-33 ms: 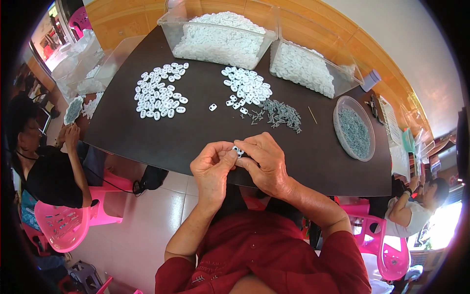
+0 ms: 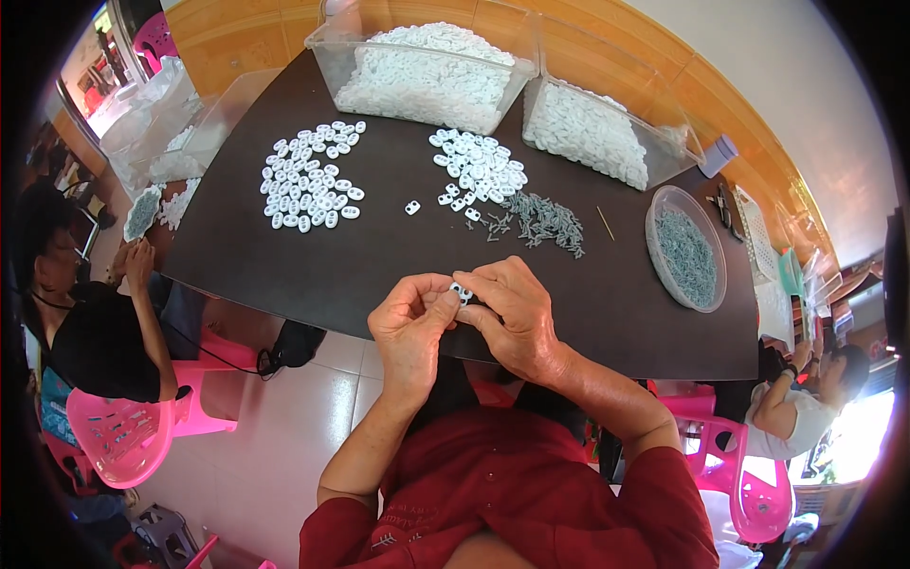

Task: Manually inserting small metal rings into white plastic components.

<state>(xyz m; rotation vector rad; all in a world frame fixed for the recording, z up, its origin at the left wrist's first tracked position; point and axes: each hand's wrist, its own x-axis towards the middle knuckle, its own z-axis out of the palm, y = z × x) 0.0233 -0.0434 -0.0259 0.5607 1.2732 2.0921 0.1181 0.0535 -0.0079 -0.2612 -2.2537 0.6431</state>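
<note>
Both hands meet over the table's near edge around one small white oval plastic piece (image 2: 462, 293) with dark holes. My left hand (image 2: 415, 318) pinches it between thumb and fingers from the left. From the right, my right hand (image 2: 512, 313) holds its other side, fingers bent over the top. Whether a grey peg sits in it is hidden. Beyond the hands lie a heap of white pieces (image 2: 477, 166) and a heap of small grey pegs (image 2: 550, 224). One single white piece (image 2: 412, 208) lies apart. A group of white oval pieces (image 2: 308, 180) is spread at the left.
Two clear bins (image 2: 512, 95) of white pieces stand along the back; a round tub (image 2: 654, 237) of grey pegs is at the right. A thin stick (image 2: 606, 223) lies near it. People sit left (image 2: 104, 332) and right (image 2: 791, 408), by pink chairs (image 2: 123, 431).
</note>
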